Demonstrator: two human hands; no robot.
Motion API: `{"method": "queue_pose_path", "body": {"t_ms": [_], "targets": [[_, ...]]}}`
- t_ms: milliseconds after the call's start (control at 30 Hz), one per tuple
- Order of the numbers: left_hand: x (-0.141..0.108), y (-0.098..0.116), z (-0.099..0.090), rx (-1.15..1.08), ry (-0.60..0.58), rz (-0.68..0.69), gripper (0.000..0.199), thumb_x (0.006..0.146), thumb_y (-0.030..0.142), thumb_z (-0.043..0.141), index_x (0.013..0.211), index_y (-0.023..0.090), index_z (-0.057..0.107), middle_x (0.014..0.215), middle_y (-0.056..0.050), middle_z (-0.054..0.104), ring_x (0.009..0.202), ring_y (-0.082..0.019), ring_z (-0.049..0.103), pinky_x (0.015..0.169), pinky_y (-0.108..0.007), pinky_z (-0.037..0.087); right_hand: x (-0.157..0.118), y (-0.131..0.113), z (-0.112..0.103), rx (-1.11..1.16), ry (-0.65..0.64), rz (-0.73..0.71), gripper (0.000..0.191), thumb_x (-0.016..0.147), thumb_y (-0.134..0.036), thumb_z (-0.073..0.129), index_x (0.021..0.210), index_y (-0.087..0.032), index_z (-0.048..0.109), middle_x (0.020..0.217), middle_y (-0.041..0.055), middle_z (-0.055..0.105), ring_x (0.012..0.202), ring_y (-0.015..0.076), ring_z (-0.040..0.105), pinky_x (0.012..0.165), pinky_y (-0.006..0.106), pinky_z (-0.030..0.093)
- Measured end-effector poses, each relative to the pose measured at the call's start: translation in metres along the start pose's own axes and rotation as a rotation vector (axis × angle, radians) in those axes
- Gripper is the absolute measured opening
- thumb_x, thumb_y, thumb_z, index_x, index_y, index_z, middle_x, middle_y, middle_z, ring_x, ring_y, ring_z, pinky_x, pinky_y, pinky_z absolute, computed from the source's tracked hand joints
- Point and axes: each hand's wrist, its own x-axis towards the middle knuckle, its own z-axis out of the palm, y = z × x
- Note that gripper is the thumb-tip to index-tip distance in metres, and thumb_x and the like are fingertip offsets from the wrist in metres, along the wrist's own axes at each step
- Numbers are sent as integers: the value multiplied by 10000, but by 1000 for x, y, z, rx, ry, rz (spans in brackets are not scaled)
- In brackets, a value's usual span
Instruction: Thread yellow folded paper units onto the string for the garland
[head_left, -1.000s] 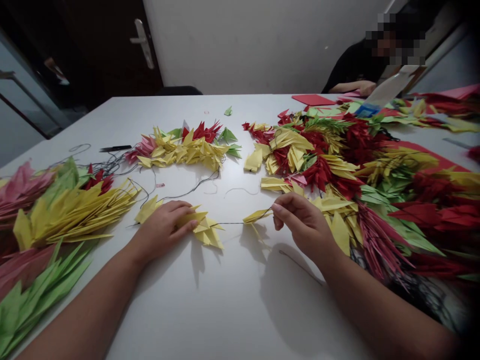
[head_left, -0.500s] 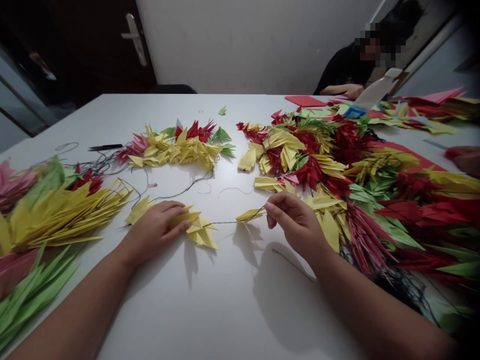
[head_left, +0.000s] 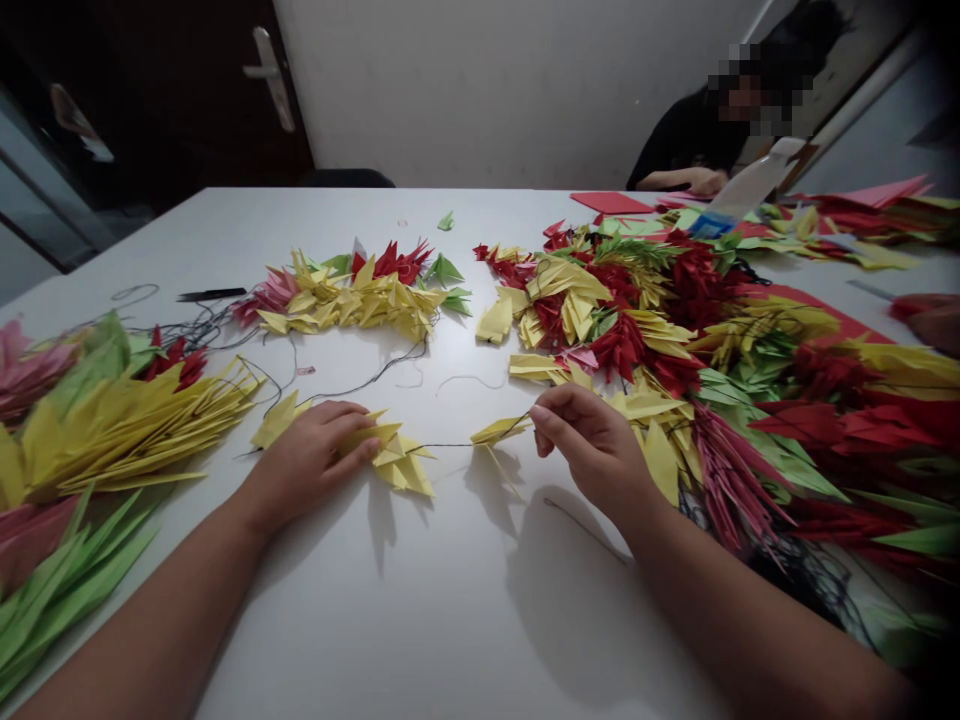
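My left hand point(head_left: 322, 445) rests on the table, fingers wrapped round a bunch of folded yellow paper pieces point(head_left: 405, 464), with more yellow paper point(head_left: 277, 420) showing at its wrist side. A dark string point(head_left: 448, 445) runs taut from that bunch to the right. On it hangs a single folded yellow paper piece point(head_left: 496, 431), just above the tabletop. My right hand point(head_left: 589, 440) pinches the string beside this piece, finger and thumb together. Whether the fingertips also touch the paper I cannot tell.
A heap of red, yellow, green and pink folded paper point(head_left: 645, 300) covers the right. Another row point(head_left: 352, 300) lies behind my hands, with scissors point(head_left: 214, 295) and tangled strings. More strung paper point(head_left: 127, 430) lies left. A bottle point(head_left: 754, 185) tilts near a co-worker point(head_left: 679, 140).
My two hands and the yellow paper have hardly moved. At the far right, the co-worker's hand has shifted slightly.
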Motion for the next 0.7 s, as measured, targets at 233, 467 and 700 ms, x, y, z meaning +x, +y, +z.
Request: {"method": "queue_pose_path", "body": {"t_ms": [233,467,700], "targets": [[-1,5,-3,1,-16,-84,440,906,495,387,1164,200,585,1108,-85,668,1016,-243,611,902,-385,475,-1,4,-2,-10,11,6,213,815,-360,616,718,-182,554,574,-42,508,476,68,495,461,205,424],[0,4,-3,42,21,-70,502,929,513,299,1156,181,599,1112,-100,666,1060,-260,586,940,-415,447,0,7,-4,-33,77,-32,203,823,-366,622,741,-188,570,554,-53,501,454,59,480,451,200,401],[-9,20,-17,114,267,30,368,924,428,369,1062,207,630,1072,-91,665,1039,-252,581,961,-432,428,-1,4,-3,-2,102,-46,204,823,-382,622,750,-199,569,519,-59,491,442,67,477,434,206,393]]}}
